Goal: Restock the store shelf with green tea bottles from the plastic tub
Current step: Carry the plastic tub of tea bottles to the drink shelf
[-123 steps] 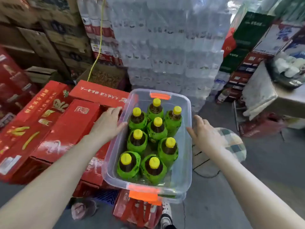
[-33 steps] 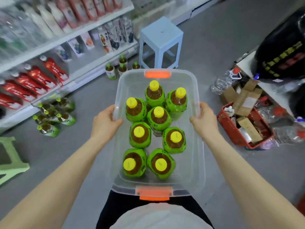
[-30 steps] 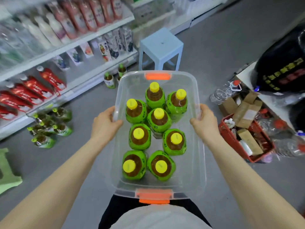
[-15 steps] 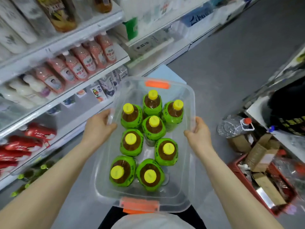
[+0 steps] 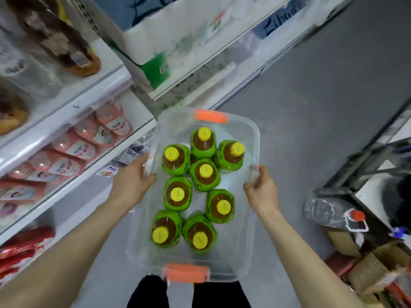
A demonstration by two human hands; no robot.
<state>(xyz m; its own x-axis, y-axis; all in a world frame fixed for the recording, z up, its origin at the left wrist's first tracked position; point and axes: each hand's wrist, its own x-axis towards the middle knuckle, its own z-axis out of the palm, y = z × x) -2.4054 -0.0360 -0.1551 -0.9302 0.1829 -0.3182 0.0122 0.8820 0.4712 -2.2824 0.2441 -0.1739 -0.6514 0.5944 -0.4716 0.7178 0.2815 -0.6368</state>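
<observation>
Nearest the camera, the person's dark trousers point(image 5: 146, 294) show under the near end of the clear plastic tub point(image 5: 246, 236), which is carried level above the grey floor point(image 5: 311, 90). An orange latch point(image 5: 186, 272) sits on the tub's near end.

Eight green tea bottles point(image 5: 205, 174) stand upright inside the tub, each with a green label and a yellow cap. Two are at the near end, two in the middle and four bunched toward the far end. They are packed close, and several touch.

The left hand point(image 5: 131, 183) grips the tub's left long rim, with its thumb hooked over the edge. The right hand point(image 5: 262, 192) grips the right long rim, with its fingers point(image 5: 255, 174) curled round the lip. Both hold the tub about halfway along its length. A second orange latch point(image 5: 211, 116) marks the tub's far end.

Left of the tub runs the white store shelf point(image 5: 55, 121). It carries pink-labelled bottles point(image 5: 75, 147) lying on their sides, with red packets point(image 5: 24, 243) on the level below them. Further up and left of the tub are blurred brown bottles point(image 5: 60, 38). Beyond the tub's far end, white wrapped packs point(image 5: 160, 38) fill another shelf.

Right of the tub, a clear water jug point(image 5: 327, 212) with a red cap lies on the floor beside cardboard boxes point(image 5: 373, 263).
</observation>
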